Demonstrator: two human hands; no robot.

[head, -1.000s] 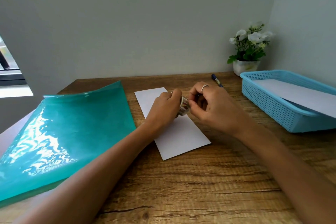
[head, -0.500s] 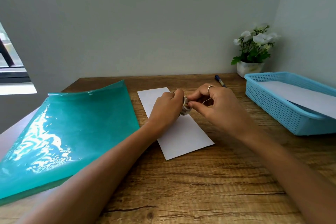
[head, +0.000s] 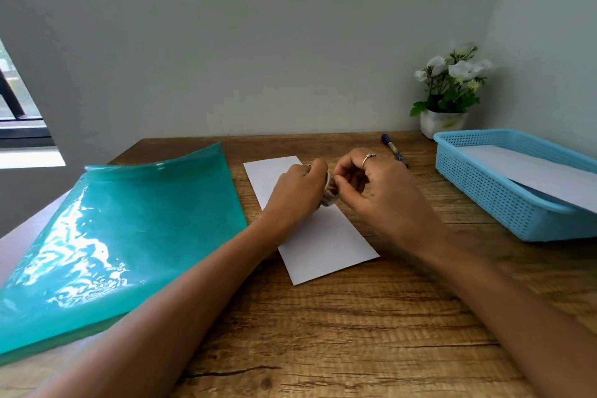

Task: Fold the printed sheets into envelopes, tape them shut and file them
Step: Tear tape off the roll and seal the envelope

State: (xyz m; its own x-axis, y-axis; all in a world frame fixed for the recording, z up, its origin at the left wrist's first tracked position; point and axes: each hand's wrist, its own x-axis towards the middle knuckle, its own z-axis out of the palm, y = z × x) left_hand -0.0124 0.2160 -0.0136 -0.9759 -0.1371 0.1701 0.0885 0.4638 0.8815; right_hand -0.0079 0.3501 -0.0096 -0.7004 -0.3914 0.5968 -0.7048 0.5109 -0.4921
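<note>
Centrally in the head view, both hands meet above a folded white sheet (head: 318, 237) that lies flat on the wooden worktop (head: 339, 326), its long side running away from the person and slightly to the left. The left hand (head: 295, 191) has its grip clamped round a small roll of tape (head: 330, 195), fingers curled over it so that only the roll's right edge shows. The right hand (head: 376, 191), with a ring on one finger, pinches at the roll's edge with thumb and fingertip; the other fingers are curled in. Whether a strip of tape is lifted free cannot be told. Both forearms reach in from the bottom edge.

Left of the sheet lies a glossy teal plastic folder (head: 129, 236), its far edge curling up. At the right stands a light blue basket (head: 491, 191) with a white sheet of paper (head: 542, 174) in it, overhanging the rim. Behind the right hand rests a blue pen (head: 392, 149), and a potted white flower (head: 447, 97) stands in the far right corner.
</note>
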